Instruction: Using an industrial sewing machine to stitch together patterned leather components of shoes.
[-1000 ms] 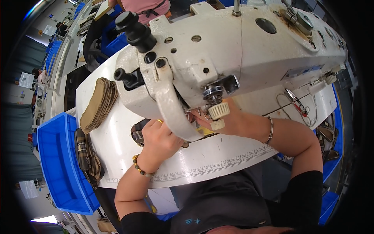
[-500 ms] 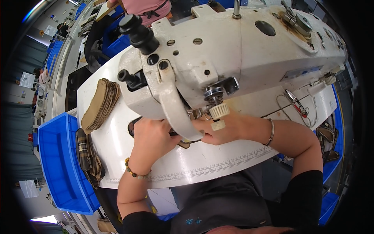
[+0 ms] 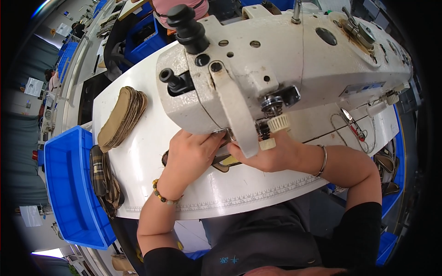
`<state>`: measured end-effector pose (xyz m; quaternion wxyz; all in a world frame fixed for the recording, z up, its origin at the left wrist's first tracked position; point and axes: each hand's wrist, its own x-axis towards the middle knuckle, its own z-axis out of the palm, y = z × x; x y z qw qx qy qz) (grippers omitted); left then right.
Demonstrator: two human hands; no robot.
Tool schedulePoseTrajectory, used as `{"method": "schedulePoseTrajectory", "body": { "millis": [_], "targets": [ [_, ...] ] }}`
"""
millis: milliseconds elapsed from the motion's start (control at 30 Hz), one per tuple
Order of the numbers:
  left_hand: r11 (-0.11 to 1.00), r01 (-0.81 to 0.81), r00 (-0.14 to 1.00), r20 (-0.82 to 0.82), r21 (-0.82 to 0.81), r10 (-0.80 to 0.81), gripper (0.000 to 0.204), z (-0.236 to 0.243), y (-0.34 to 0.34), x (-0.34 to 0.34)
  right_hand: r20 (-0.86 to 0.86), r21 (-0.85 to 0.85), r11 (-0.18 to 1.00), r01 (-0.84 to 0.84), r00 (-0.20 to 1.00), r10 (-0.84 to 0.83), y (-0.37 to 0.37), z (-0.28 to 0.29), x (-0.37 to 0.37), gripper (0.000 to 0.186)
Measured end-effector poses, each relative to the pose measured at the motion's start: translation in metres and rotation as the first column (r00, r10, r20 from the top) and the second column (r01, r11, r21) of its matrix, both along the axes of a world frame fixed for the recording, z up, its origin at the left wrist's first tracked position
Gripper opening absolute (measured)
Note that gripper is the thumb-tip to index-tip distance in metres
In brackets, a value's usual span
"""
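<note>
A white sewing machine (image 3: 276, 60) stands over the worktable, its needle area mostly hidden behind the head and my fingers. Beneath it lies a dark fabric piece with a tan edge and a yellowish inside (image 3: 224, 164), partly covered by both hands. My left hand (image 3: 191, 154) is closed on its left part, fingertips pressed together close to the presser foot. From the right, my right hand (image 3: 271, 155) grips the same piece, its thumb beside the machine's white curved guard (image 3: 237, 106) and some fingers hidden behind the tension knobs (image 3: 277, 123).
Left on the white table (image 3: 142, 170) lies a stack of tan sole-shaped pieces (image 3: 122, 119). Folded plaid fabric pieces (image 3: 103, 177) rest by a blue bin (image 3: 76, 193). Red-handled thread snips (image 3: 353, 125) lie at right, near another bin of dark pieces (image 3: 386, 165). A ruler strip (image 3: 258, 197) lines the front edge.
The view has shifted, so the machine appears farther right. My left hand's fingers have moved in nearer the presser foot, and more of the fabric piece shows between my hands.
</note>
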<state>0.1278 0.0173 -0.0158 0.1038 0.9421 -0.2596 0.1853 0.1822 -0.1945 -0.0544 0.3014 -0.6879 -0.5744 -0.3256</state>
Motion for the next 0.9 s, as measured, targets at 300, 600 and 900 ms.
{"method": "schedulePoseTrajectory", "body": {
  "millis": [300, 600, 900],
  "targets": [
    [0.982, 0.092, 0.995, 0.009, 0.167, -0.095, 0.041, -0.012, -0.007, -0.001, 0.139, -0.089, 0.996, 0.004, 0.99, 0.009, -0.013, 0.001, -0.005, 0.021],
    [0.994, 0.069, 0.997, -0.027, -0.083, -0.072, 0.029, -0.016, -0.005, 0.0, 0.07, -0.187, 0.98, 0.067, 0.996, -0.055, -0.016, 0.0, -0.009, 0.021],
    [0.992, -0.058, 0.979, -0.203, -0.108, 0.035, 0.032, -0.003, -0.01, -0.004, -0.317, -0.263, 0.961, -0.081, 0.948, -0.007, -0.01, -0.012, -0.014, 0.025]
  ]
}}
